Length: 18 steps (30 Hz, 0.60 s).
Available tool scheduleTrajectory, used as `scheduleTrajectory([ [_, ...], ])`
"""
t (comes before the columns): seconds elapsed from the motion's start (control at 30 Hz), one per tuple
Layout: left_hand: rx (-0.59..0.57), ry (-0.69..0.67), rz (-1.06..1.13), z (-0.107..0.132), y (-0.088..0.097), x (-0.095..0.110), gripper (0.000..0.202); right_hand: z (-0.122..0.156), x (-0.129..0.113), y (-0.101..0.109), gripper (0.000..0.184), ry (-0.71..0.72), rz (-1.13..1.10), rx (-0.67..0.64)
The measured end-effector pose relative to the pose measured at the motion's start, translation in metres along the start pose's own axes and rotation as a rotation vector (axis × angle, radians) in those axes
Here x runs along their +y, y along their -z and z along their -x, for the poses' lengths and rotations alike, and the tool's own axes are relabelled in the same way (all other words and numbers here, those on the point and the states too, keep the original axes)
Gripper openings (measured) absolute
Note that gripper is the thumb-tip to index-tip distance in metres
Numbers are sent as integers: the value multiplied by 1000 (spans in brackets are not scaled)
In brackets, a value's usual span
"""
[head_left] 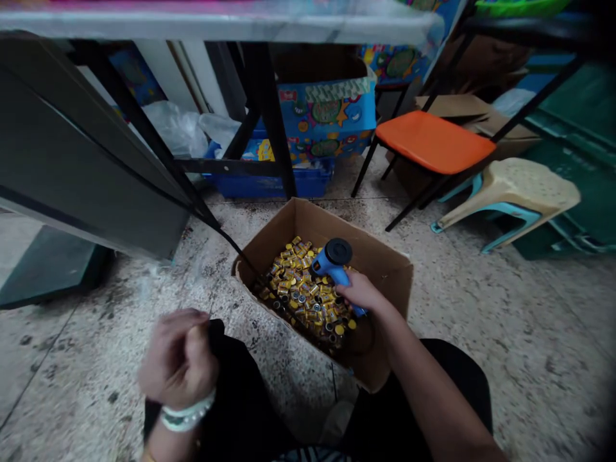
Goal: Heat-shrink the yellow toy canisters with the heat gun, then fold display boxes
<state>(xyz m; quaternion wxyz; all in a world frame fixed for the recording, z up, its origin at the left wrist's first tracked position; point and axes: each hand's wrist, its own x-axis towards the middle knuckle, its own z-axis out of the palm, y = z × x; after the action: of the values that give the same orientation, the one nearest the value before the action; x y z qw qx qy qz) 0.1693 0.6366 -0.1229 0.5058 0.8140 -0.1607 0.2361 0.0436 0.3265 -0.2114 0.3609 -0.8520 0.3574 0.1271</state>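
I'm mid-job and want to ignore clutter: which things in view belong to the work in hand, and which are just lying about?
Apparently in the job:
blue gun-shaped tool, held in the right hand
cardboard box
small yellow pieces inside it
black cord running into it

Apparently just lying about:
orange chair
cream stool
blue crate

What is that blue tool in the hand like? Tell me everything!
The blue tool is gun-shaped and looks like plastic, with a round black end facing up and a handle slanting toward the person. The right hand grips the handle over small yellow pieces in the cardboard box. I can't tell whether the tool touches them or is switched on.
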Motion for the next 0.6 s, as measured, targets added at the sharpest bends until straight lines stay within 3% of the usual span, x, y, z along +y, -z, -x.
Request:
scheduleTrajectory([
  [0.03,-20,202,-49,23,-3,-21,21,-2,0,0,21,-4,4,17],
  [0.07,-168,363,-87,36,-11,-37,32,-4,-1,1,24,-12,17,48],
  [0.13,-411,431,-188,29,-34,-59,61,-11,-4,1,31,-29,52,121],
  [0.2,-432,291,-316,-7,-62,-67,73,-16,-7,1,33,-32,73,153],
  [0.27,-478,144,-447,-51,-91,-68,68,-15,-8,0,28,-8,64,130],
  [0.37,-771,28,-624,-91,-131,-68,60,-9,-8,-6,21,23,38,73],
  [0.47,-977,-37,-763,-93,-161,-73,57,-9,-8,-11,23,-6,67,126],
  [0.6,-994,-77,-817,-86,-182,-82,46,-18,-11,-10,29,-59,119,225],
])
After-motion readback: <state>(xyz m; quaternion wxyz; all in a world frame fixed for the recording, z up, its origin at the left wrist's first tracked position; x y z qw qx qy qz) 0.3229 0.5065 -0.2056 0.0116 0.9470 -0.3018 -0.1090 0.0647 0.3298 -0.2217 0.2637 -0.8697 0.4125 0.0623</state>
